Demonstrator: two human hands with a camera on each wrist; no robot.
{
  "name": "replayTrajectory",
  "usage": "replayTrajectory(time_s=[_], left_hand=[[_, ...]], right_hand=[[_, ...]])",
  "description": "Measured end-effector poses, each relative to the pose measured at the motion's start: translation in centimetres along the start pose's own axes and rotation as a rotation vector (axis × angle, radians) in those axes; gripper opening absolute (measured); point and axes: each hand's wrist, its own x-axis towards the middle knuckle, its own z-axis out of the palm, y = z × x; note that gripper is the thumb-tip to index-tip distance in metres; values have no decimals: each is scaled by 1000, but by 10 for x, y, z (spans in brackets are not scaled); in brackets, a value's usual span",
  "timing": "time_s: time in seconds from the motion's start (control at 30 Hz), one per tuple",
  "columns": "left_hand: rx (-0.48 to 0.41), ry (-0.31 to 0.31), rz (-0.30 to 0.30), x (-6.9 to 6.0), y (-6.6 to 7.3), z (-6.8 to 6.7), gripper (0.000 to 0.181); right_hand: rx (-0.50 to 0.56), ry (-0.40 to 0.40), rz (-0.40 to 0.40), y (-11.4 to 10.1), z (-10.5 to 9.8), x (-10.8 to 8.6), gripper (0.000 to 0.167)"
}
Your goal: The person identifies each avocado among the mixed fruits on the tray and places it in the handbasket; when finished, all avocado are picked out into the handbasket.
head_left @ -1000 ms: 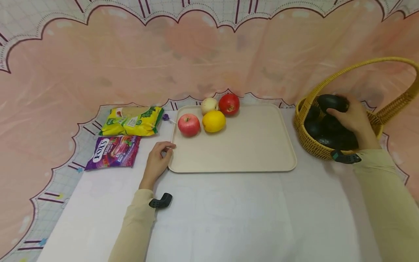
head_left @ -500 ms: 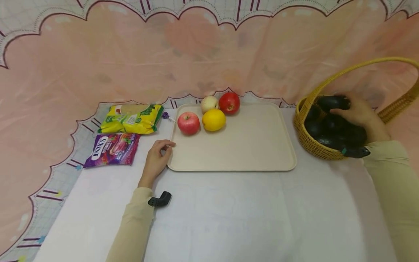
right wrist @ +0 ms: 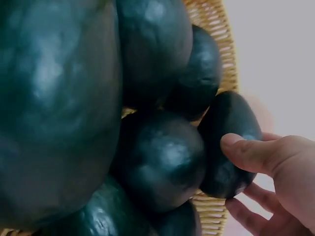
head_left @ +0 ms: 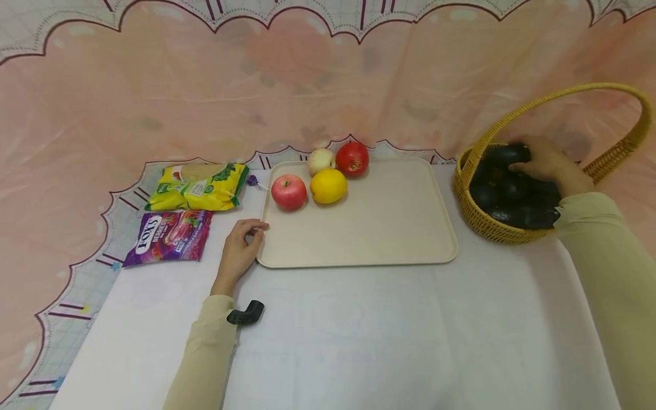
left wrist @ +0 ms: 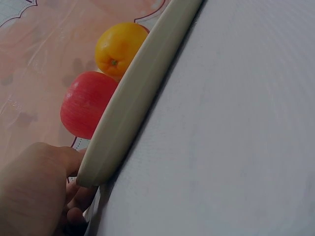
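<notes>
My right hand point(head_left: 548, 162) reaches into a wicker basket point(head_left: 474, 210) and holds a dark avocado point(right wrist: 229, 147) at its far side, the thumb on top and fingers round the outer side. Several more dark avocados point(right wrist: 165, 152) fill the basket. My left hand point(head_left: 241, 247) holds the left rim of a beige tray point(head_left: 389, 228), its fingers bent at the edge. In the left wrist view, the fingers meet the tray's corner and are partly hidden behind it. On the tray lie a red apple point(head_left: 289, 192), a yellow lemon point(head_left: 328, 186), a pale round fruit point(head_left: 322, 162) and a red pomegranate point(head_left: 352, 159).
Left of the tray lie a yellow-green packet point(head_left: 200, 188), a purple Fox's candy bag point(head_left: 171, 236) and a small purple lollipop point(head_left: 253, 180). The basket's tall handle point(head_left: 564, 91) arches over my right hand. A patterned cloth point(head_left: 205, 85) hangs behind.
My right hand has shifted slightly within the basket, its wrist swinging right and then back, with the avocado at its fingers. My left hand stays at the tray's rim. The head view has shifted a little.
</notes>
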Motion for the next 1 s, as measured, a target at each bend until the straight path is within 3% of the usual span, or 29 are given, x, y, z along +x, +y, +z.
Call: replayTrajectory(time_s=[0.33, 0.67, 1.0], left_hand=[[-9, -4, -28, -2, 3, 0, 20], [-3, 8, -28, -3, -1, -2, 20], [-27, 3, -9, 0, -1, 1, 20]], right_hand=[[-58, -53, 67, 10, 3, 5, 55], [-104, -44, 57, 8, 6, 10, 57], [-100, -88, 126, 6, 9, 0, 60]])
